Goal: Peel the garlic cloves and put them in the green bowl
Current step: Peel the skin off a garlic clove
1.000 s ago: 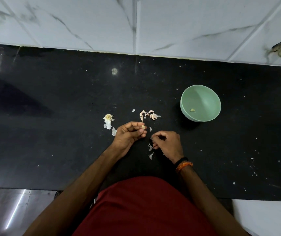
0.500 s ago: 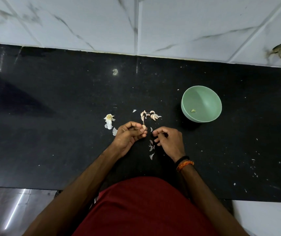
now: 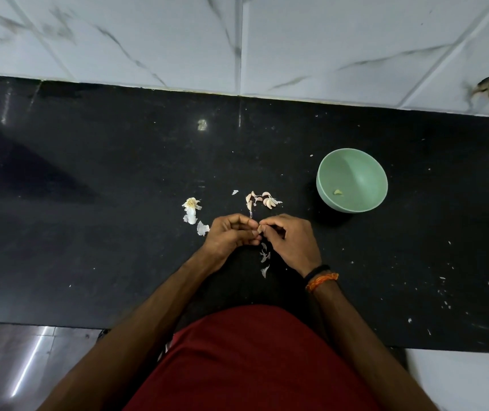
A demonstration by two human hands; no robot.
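— Black stone counter (image 3: 89, 262) runs under a white marble-tiled wall, and we take the green bowl (image 3: 352, 180) as our landmark. Where do we stand?

— Both our hands meet well to the bowl's near-left. Our left hand (image 3: 229, 236) has its fingers curled round a garlic clove (image 3: 257, 229), and our right hand (image 3: 292, 243) pinches at the same clove with thumb and forefinger, fingertips touching the left's. Only a sliver of the clove shows between them, so we cannot tell its long axis.

— And the rest of the garlic?

— A small cluster of unpeeled cloves (image 3: 262, 200) lies just beyond our hands, between them and the bowl's left side. Papery skins (image 3: 265, 256) lie under our hands, nearer our body, and more husk (image 3: 191, 207) lies further left of the bowl. One peeled piece (image 3: 338, 192) sits inside the bowl, near its front wall.

— So which relation matters next?

— We judge the skin is not fully off. Once it is, the bowl lies to the right and slightly beyond the clove, and our right hand is the nearer one, so it should carry the clove across. The risk, we think, is dropping such a small piece among the skins.
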